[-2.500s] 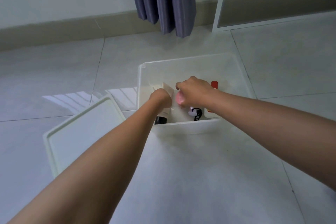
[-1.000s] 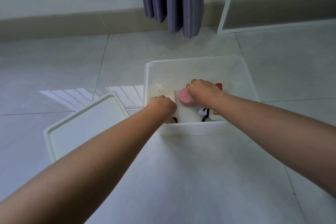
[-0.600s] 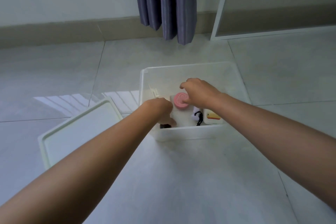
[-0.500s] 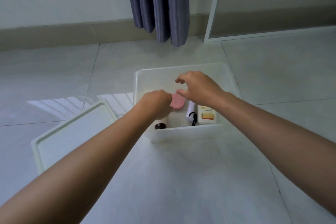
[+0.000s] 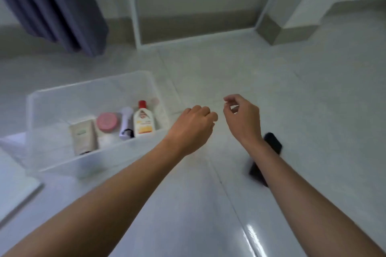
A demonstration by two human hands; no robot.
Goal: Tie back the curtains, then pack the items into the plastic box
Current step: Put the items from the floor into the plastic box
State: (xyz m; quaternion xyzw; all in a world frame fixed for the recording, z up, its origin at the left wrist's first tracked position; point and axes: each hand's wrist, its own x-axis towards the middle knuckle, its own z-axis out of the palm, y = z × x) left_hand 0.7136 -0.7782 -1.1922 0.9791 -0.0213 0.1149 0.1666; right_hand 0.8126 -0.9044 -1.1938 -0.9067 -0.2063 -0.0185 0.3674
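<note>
The black object on the floor, well to the right of the plastic box, looks like the one item still unpacked; the right forearm hides its middle and the picture is blurred, so what it is I cannot tell. If it is smooth and lies flat on the glossy tile, a hasty pinch could skid it away. Both hands hang over the floor to the right of the box, holding nothing: the left hand loosely curled, the right hand relaxed with thumb and forefinger near each other. In the box, along its near wall, lie a beige tube, a pink jar, a white bottle and a red-capped bottle. Its lid lies just left of the box
</note>
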